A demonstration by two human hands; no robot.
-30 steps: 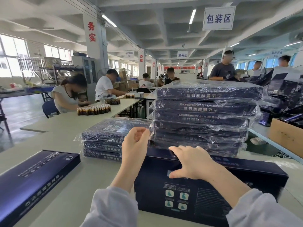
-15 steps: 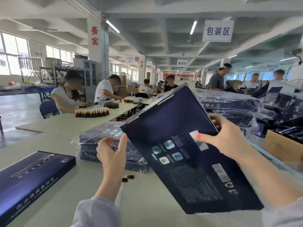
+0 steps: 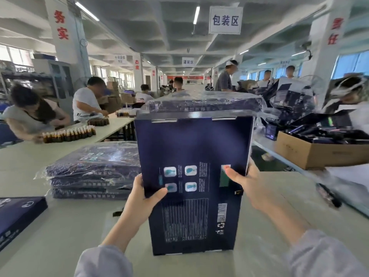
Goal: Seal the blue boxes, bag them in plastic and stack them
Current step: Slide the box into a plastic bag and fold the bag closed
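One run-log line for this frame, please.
box: upright, unbagged | left hand: grips box | right hand: grips box | bagged stack: behind-left

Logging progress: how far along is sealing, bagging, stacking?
Done: bagged boxes in a low stack left, taller stack behind. In hand: left hand and right hand hold one unbagged blue box upright. Left: bag and stack it, then the bare box at far left.

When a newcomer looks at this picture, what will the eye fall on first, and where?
The flat dark blue cardboard box, held upright in the centre, dominates; the left hand and right hand grip its side edges. Behind it rises a tall stack of plastic-bagged blue boxes, and a lower bagged stack lies on the pale table to the left.
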